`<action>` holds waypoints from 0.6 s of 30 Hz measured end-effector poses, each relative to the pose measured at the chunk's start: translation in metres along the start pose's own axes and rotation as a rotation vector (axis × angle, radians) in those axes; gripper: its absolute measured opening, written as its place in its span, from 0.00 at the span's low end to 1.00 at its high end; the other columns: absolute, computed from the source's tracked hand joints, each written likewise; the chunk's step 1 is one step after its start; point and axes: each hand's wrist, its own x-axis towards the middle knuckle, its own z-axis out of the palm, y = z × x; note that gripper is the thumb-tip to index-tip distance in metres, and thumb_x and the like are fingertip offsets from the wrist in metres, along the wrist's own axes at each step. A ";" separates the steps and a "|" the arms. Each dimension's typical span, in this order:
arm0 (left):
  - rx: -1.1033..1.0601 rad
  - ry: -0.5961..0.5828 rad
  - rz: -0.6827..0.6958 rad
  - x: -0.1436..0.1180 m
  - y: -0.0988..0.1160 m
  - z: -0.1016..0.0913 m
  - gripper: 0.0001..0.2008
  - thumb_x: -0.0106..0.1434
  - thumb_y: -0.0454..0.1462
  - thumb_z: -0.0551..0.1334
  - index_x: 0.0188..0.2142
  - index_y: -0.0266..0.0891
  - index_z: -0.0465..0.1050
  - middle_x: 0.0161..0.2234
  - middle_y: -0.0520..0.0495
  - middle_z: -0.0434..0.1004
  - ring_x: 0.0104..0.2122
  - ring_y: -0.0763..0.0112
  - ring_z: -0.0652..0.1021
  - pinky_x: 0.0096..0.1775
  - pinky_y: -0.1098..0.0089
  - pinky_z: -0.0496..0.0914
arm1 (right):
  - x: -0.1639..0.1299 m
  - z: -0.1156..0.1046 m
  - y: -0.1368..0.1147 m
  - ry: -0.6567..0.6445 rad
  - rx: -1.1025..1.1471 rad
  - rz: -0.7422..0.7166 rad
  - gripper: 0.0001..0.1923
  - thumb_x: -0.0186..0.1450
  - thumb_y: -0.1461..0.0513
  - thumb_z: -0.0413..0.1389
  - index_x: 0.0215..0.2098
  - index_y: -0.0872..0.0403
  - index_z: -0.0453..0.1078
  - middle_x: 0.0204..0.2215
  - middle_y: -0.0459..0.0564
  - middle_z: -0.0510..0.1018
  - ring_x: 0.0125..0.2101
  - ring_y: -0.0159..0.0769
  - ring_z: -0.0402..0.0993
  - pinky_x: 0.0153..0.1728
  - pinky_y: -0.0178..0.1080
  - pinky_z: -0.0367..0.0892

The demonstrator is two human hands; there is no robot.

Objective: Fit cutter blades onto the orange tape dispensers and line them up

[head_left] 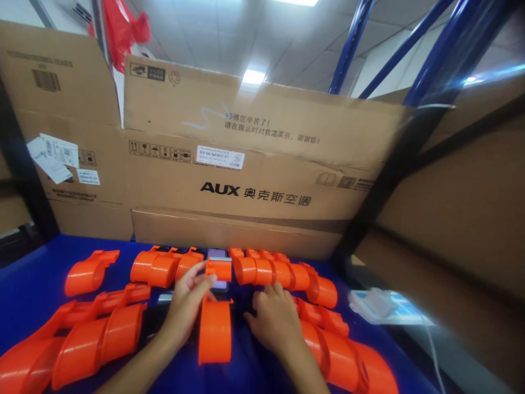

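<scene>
Between the thumb and fingers of my left hand [192,293] is a small orange plastic piece [219,270] with a silvery strip along its top edge. Just below it stands an orange ring-shaped plastic part [215,334], close to my left fingertips. My right hand [275,316] is low over the blue surface with its fingers curled down; whatever they grip is hidden. A phone [218,253] with a lit screen lies behind the held piece, which covers part of it.
Several orange ring-shaped parts line the left [84,342] and right [340,355] of the blue table [24,273], with further ones [273,272] behind. A cardboard box wall [172,186] closes off the back. At right lie a pale box [385,306] and a white cable [435,355].
</scene>
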 end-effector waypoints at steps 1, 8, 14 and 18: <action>0.006 -0.008 0.009 -0.001 -0.001 0.001 0.33 0.57 0.43 0.70 0.60 0.35 0.66 0.21 0.54 0.76 0.19 0.74 0.73 0.25 0.75 0.66 | 0.000 0.000 -0.001 -0.004 -0.005 -0.002 0.12 0.60 0.55 0.61 0.33 0.55 0.78 0.42 0.63 0.79 0.47 0.56 0.71 0.45 0.49 0.61; 0.029 -0.021 0.044 -0.002 -0.003 0.003 0.32 0.56 0.44 0.70 0.57 0.35 0.68 0.28 0.50 0.79 0.20 0.74 0.74 0.28 0.73 0.68 | 0.006 -0.010 0.001 0.163 0.251 0.130 0.12 0.67 0.56 0.53 0.40 0.54 0.74 0.31 0.55 0.81 0.34 0.47 0.77 0.32 0.40 0.63; 0.065 -0.032 0.036 -0.004 -0.006 0.002 0.33 0.54 0.44 0.70 0.57 0.37 0.68 0.34 0.47 0.81 0.19 0.75 0.74 0.25 0.72 0.68 | 0.004 -0.015 -0.002 0.458 0.733 -0.172 0.14 0.70 0.55 0.52 0.50 0.51 0.71 0.31 0.49 0.80 0.31 0.41 0.78 0.33 0.38 0.69; 0.077 -0.049 0.035 -0.005 -0.008 0.002 0.32 0.53 0.44 0.71 0.56 0.38 0.69 0.34 0.47 0.81 0.19 0.73 0.75 0.24 0.72 0.68 | -0.001 -0.015 -0.009 0.544 0.785 -0.325 0.15 0.70 0.60 0.54 0.54 0.49 0.70 0.42 0.53 0.80 0.40 0.42 0.78 0.41 0.41 0.73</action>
